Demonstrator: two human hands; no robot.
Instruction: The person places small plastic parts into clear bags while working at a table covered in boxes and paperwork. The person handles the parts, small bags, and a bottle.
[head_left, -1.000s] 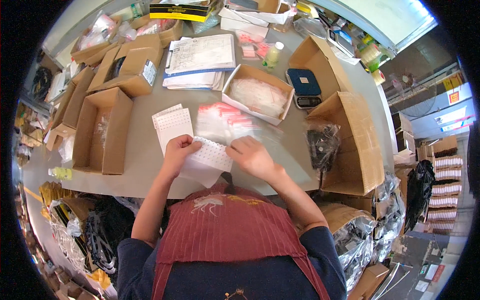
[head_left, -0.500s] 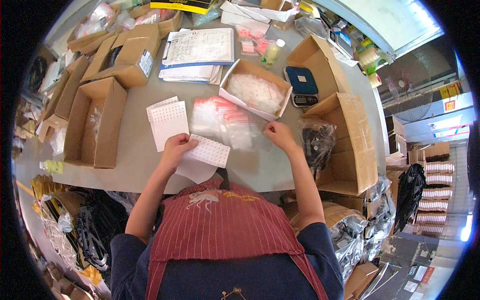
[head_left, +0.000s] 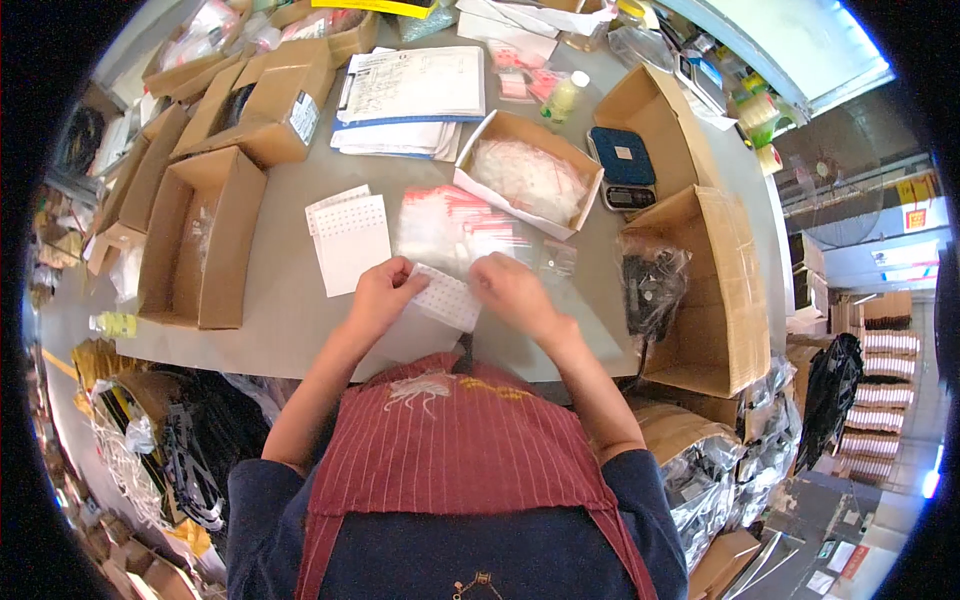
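While your left hand [head_left: 383, 296] pinches the dotted sheet [head_left: 446, 299], slanting down-right between both, your right hand [head_left: 512, 293] curls, grip unclear.

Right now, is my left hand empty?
No, your left hand pinches the left side of a white dotted sheet between its thumb and fingers.

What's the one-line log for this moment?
left hand: holds sheet | right hand: by sheet's right edge, contact unclear | table: other sheets left, bags beyond hands, scale right
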